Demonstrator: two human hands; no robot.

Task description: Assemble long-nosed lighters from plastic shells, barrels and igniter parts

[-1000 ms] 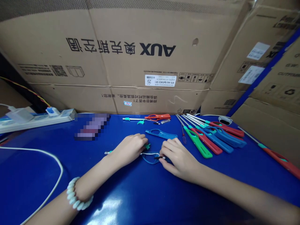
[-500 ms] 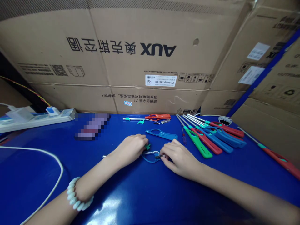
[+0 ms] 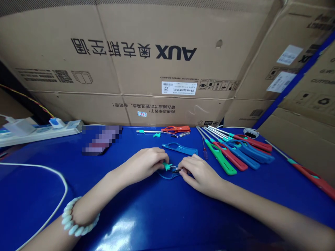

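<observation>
My left hand pinches a small green trigger over a blue lighter casing half that lies on the table, partly covered by my hands. My right hand has its thumb and fingers closed on a small black part at the casing's right side. A thin white wire loops between the two hands. Just beyond them lies another blue casing half. A small screwdriver rests to the right of it.
An opened red lighter with loose parts lies at the back. Several assembled lighters fan out on the right, and a red one lies farther right. At left are a power strip, a phone and a white cable. Cardboard stands behind.
My left hand has shifted the green trigger slightly right, closer to the black part, and more of it shows. The rod end seen beside my left wrist is now hidden. My right hand barely moved.
</observation>
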